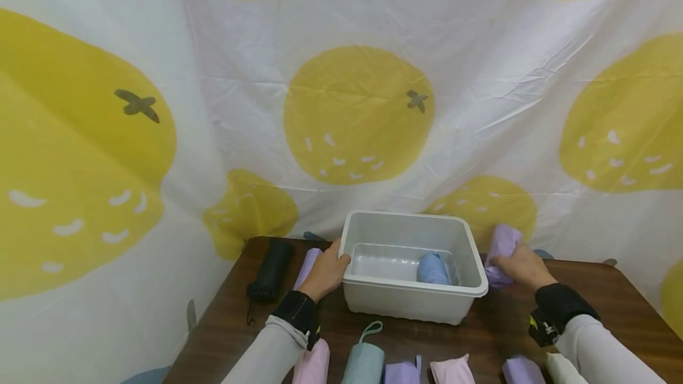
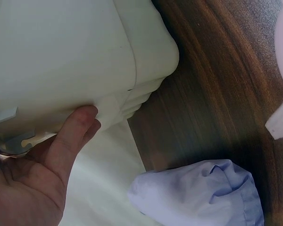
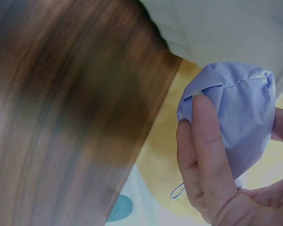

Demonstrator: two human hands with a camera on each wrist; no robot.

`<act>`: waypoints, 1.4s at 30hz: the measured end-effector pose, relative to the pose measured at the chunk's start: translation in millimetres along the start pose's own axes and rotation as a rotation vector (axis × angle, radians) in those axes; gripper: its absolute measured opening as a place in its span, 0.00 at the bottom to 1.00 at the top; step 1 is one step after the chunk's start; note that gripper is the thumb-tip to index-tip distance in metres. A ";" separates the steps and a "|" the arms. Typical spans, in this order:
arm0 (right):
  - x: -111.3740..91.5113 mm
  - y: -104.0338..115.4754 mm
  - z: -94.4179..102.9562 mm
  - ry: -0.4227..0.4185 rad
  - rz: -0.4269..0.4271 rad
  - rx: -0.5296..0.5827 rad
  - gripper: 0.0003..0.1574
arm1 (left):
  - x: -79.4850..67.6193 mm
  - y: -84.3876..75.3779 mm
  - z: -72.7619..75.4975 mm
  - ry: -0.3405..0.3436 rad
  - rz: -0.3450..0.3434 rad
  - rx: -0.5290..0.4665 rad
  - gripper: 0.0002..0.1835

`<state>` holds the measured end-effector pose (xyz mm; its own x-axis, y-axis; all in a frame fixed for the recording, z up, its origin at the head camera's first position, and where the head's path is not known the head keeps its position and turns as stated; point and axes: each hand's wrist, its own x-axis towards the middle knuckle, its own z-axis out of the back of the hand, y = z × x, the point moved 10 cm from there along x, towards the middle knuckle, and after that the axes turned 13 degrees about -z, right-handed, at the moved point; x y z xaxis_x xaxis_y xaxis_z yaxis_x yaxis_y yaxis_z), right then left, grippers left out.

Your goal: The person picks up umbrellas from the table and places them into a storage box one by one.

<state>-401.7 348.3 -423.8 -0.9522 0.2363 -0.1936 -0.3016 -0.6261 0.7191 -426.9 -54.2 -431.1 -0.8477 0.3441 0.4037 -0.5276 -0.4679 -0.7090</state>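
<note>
A white plastic bin (image 1: 408, 301) stands on the table with a blue folded umbrella (image 1: 433, 269) lying inside at its right. My left hand (image 1: 325, 271) grips the bin's left rim; the left wrist view shows its fingers (image 2: 74, 129) curled at the edge. Right of the bin, my right hand (image 1: 523, 266) holds a purple folded umbrella (image 1: 503, 248) in a cloth sleeve, raised and tilted. In the right wrist view, fingers and thumb wrap this umbrella (image 3: 247, 117), and a thin cord loop hangs below it. Another purple umbrella (image 1: 308, 265) lies beside my left hand, partly hidden.
A black folded umbrella (image 1: 272, 268) lies at the table's left. Along the near edge lie several more: pink (image 1: 312, 363), green with a strap (image 1: 364, 363), purple (image 1: 401, 372), pale pink (image 1: 452, 370) and others. A lemon-print curtain (image 1: 357, 117) hangs behind the table.
</note>
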 end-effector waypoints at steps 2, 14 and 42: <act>-2.4 5.8 2.2 -0.007 0.011 0.004 0.28 | -0.5 -0.2 0.1 0.000 0.005 -0.002 0.29; -6.2 34.6 18.8 -0.078 0.073 -0.097 0.40 | 0.3 -0.8 0.0 0.005 0.019 0.017 0.29; -31.1 118.0 -20.1 0.024 0.188 0.143 0.32 | 0.5 -0.4 -0.8 0.011 0.031 -0.001 0.31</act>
<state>-408.6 252.1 -346.3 -0.9924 0.1063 -0.0618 -0.1101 -0.5451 0.8311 -427.1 -53.1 -431.1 -0.8629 0.3387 0.3751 -0.5012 -0.4779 -0.7214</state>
